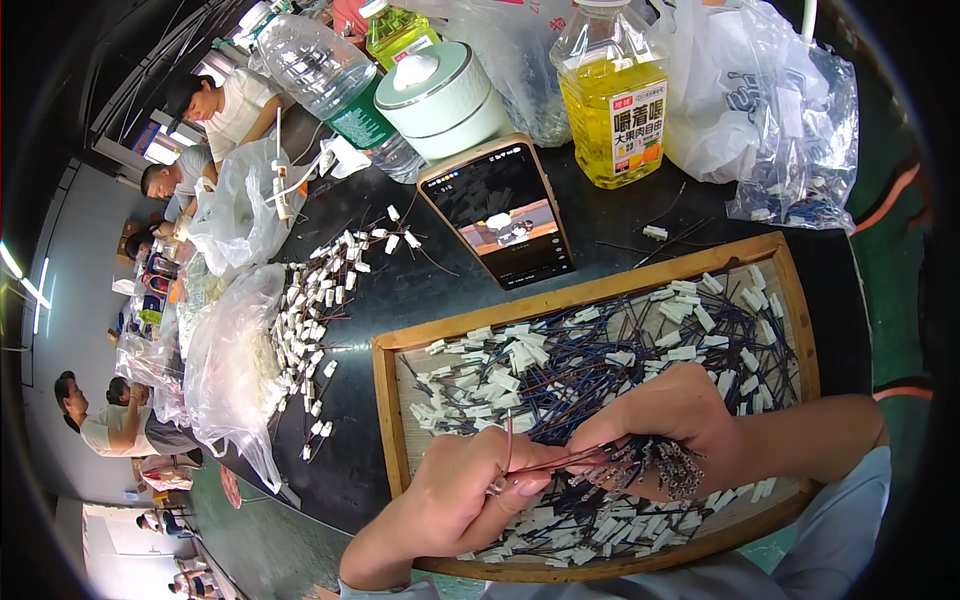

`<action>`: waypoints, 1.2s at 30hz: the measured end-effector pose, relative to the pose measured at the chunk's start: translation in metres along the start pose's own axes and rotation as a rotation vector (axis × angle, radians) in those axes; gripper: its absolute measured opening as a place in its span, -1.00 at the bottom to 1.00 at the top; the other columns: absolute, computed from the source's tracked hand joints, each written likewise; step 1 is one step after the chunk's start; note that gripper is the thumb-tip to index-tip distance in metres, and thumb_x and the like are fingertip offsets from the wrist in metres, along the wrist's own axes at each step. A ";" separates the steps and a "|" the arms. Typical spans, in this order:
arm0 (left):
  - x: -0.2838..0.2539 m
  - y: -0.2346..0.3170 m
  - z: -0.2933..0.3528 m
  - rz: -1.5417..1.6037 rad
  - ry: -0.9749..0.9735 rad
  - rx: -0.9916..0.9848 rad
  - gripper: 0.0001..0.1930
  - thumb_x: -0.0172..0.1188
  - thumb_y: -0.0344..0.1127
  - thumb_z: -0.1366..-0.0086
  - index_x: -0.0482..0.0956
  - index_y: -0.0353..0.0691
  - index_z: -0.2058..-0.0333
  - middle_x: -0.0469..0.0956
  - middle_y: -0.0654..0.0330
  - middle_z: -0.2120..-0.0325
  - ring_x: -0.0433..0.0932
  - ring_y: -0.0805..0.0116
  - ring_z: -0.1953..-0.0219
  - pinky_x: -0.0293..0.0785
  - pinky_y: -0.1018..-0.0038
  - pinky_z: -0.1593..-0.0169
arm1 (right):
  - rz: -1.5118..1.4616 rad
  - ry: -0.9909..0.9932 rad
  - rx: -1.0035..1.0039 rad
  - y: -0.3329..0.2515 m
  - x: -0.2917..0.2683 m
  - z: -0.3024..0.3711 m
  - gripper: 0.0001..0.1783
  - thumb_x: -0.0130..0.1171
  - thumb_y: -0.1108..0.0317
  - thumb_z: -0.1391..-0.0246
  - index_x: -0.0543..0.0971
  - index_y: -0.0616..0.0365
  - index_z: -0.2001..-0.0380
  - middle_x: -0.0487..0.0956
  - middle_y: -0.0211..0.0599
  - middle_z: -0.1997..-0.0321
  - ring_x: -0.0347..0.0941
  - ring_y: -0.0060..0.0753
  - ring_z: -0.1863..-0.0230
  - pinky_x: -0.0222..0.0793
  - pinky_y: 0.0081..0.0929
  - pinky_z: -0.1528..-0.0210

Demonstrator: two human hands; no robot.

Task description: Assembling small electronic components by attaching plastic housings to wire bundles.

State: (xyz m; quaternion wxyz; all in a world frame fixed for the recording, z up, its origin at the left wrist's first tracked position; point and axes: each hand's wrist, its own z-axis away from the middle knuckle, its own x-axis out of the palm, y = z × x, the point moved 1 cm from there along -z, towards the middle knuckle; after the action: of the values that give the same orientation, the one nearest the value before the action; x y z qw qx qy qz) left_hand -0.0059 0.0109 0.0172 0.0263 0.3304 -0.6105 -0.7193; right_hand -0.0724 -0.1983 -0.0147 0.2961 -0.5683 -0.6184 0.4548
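Observation:
My right hand point(672, 412) is closed around a bundle of thin dark wires point(655, 466), their metal-tipped ends fanned out below the fingers. Close to its left, my left hand point(455, 492) pinches a thin reddish-brown wire between thumb and forefinger. That wire reaches across to the fingertips of my right hand. Both hands are over a wooden-framed tray point(388, 420). Inside the tray lie many blue and brown wires with white connectors point(520, 352), partly hidden by my hands and forearms.
A phone point(505, 215) stands behind the tray, against a pale green lidded container point(440, 105). A yellow drink bottle point(612, 105), a clear water bottle point(330, 80) and plastic bags point(760, 100) line the back. Loose white connectors point(325, 290) lie left beside another bag point(235, 360). People sit farther left.

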 end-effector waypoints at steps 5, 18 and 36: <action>0.000 0.004 0.000 -0.107 0.053 0.090 -0.80 0.07 -0.37 -0.23 0.51 -0.45 0.33 0.57 0.01 0.50 0.52 0.34 0.56 0.39 0.52 0.46 | -0.016 -0.083 0.095 0.002 0.000 0.000 -0.68 0.27 0.47 0.21 0.53 0.11 0.27 0.58 -0.29 0.40 0.54 -0.23 0.41 0.39 -0.50 0.42; -0.018 0.000 0.005 0.137 0.216 0.017 -0.77 0.03 -0.30 -0.33 0.44 -0.40 0.25 0.56 0.12 0.39 0.48 0.57 0.49 0.40 0.63 0.40 | 0.120 0.086 0.053 0.004 -0.002 0.003 -0.72 0.26 0.37 0.13 0.55 0.21 0.28 0.60 -0.24 0.36 0.57 -0.25 0.38 0.44 -0.52 0.33; -0.003 -0.008 -0.004 0.164 0.236 0.036 -0.72 0.05 -0.64 -0.21 0.20 -0.32 0.15 0.40 0.21 0.42 0.39 0.63 0.50 0.26 0.67 0.48 | 0.113 0.141 0.017 0.000 0.010 -0.001 -0.87 0.22 0.52 0.06 0.49 0.22 0.39 0.54 -0.37 0.49 0.40 -0.59 0.63 0.24 -0.65 0.60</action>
State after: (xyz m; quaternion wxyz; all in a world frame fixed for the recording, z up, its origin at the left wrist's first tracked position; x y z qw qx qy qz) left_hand 0.0012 0.0104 0.0112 0.1506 0.3619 -0.6410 -0.6599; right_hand -0.0736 -0.1881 -0.0161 0.3175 -0.6303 -0.5592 0.4349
